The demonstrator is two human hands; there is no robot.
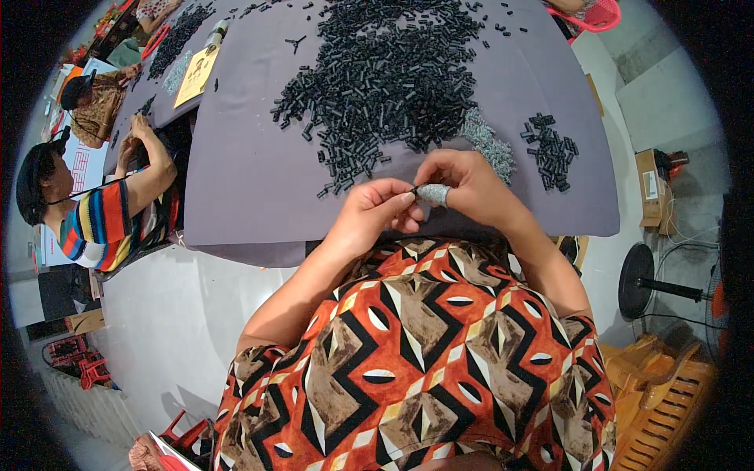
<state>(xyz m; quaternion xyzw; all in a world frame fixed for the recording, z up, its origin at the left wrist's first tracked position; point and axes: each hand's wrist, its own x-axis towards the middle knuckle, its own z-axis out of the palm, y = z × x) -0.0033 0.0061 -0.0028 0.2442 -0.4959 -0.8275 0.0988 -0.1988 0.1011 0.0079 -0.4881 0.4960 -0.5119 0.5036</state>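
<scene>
"Where's the piece (414,190) sitting?"
"Between left hand (382,206) and right hand (465,188), both pinching it; it's looking small, black, fingertips (406,198) partly hiding it."
"Around them?"
"Black pile (393,86) is lying at twelve o'clock, silver bits (488,145) at two, smaller heap (551,153) towards three."

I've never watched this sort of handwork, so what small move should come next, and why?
Perhaps the right hand should press gently toward the left hand, which seems to pinch a small dark piece; the right's grey finger covering lies close beside it.
</scene>
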